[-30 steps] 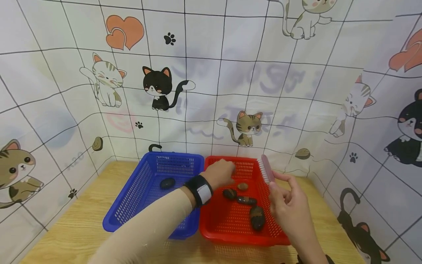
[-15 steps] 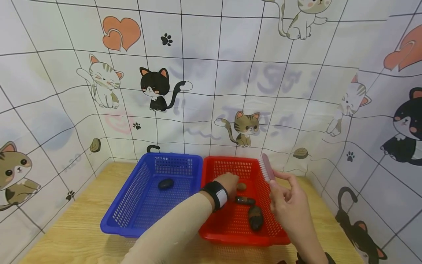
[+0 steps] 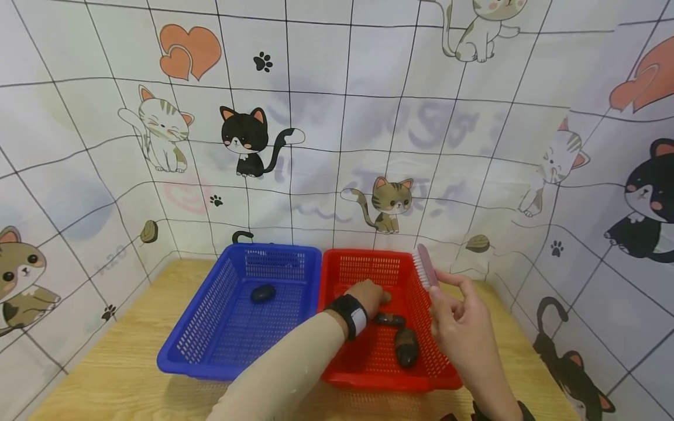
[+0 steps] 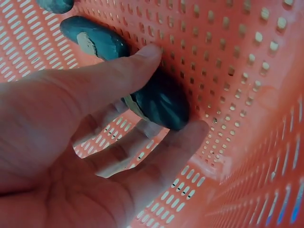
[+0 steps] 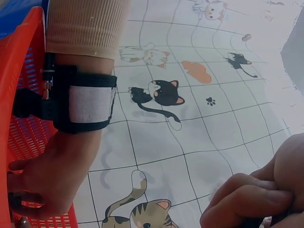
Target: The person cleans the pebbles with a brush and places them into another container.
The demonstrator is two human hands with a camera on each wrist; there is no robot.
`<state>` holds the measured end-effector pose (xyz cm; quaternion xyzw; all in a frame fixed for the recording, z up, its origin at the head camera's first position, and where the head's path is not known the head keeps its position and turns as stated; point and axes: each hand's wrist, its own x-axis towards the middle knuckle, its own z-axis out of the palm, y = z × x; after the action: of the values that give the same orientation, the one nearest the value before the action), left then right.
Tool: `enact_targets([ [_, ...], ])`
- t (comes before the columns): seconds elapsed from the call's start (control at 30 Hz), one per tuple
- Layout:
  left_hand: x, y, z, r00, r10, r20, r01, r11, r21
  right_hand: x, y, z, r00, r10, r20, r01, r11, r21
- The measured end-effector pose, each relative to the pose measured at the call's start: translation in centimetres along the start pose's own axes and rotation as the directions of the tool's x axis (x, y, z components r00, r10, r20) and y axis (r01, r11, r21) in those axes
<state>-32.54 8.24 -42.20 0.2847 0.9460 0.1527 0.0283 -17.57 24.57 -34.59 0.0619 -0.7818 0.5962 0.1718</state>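
So, stone (image 4: 164, 102) within left hand (image 3: 367, 296).

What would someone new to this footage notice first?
Probably the blue basket and red basket side by side on the table, bright against the cat-print wall. Next, perhaps, the tilted pink brush in the right grip, and the dark stone in the left grip, inside the red basket.
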Motion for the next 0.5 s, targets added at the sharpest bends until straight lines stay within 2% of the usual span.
enact_targets([
  [0.2, 0.7, -0.8, 0.4, 0.999, 0.001, 0.038, -0.004, 0.996, 0.084, 0.1, 0.0, 0.2, 1.000, 0.015, 0.002, -0.015, 1.000, -0.015],
  [0.37, -0.3, 0.2, -1.1, 0.999, -0.005, 0.048, -0.001, 0.995, 0.103, 0.1, 0.2, 0.3, 1.000, 0.025, 0.004, -0.025, 1.000, -0.019],
  [0.5, -0.9, 1.3, -2.3, 0.998, -0.029, 0.051, 0.025, 0.997, 0.072, 0.2, 0.4, 0.3, 1.000, 0.028, 0.012, -0.027, 1.000, -0.015],
])
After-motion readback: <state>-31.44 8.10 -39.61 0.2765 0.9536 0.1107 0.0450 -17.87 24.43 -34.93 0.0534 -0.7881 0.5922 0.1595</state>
